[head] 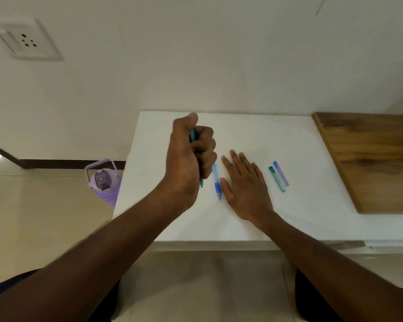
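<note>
My left hand (pixel 191 156) is raised over the white table (pixel 277 140) and grips a teal pen (pixel 193 135) in its fist; the pen's tip sticks out below the hand. A blue pen (pixel 216 183) lies on the table just right of that hand. My right hand (pixel 244 184) rests flat on the table, fingers straight, its thumb beside the blue pen's tip. Two pen caps lie side by side further right, one green (pixel 277 180) and one blue (pixel 281 173).
A wooden board (pixel 370 159) lies on the table's right part. A purple water bottle (pixel 104 182) stands on the floor by the table's left edge. A wall socket (pixel 25 39) sits high on the left. The wall runs directly behind the table.
</note>
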A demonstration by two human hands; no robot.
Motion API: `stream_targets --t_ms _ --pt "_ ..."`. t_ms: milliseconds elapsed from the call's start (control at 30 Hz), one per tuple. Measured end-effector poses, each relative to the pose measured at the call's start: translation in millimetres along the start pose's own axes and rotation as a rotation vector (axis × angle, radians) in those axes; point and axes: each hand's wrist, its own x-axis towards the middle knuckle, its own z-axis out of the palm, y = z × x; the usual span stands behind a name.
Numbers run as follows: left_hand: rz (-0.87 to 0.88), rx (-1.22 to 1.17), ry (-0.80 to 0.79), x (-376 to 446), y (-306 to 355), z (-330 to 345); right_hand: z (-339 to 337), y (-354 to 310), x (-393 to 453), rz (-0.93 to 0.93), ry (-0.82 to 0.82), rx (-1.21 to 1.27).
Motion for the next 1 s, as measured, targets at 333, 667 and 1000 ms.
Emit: stream_targets --t_ms 333,667,1000 --pt "-0.039 0.058 0.033 -0.2 -1.2 3.8 -0.1 -1.6 1.4 0.005 0.005 -0.007" --pt "-0.091 0.037 0.063 -5.5 8.4 9.2 -9.4 -8.1 0.0 0.013 -0.017 0.0" --pt "-0.042 0.032 0.023 -12.4 14.2 12.0 -8.3 -7.0 -2.1 0.025 -0.016 -0.004"
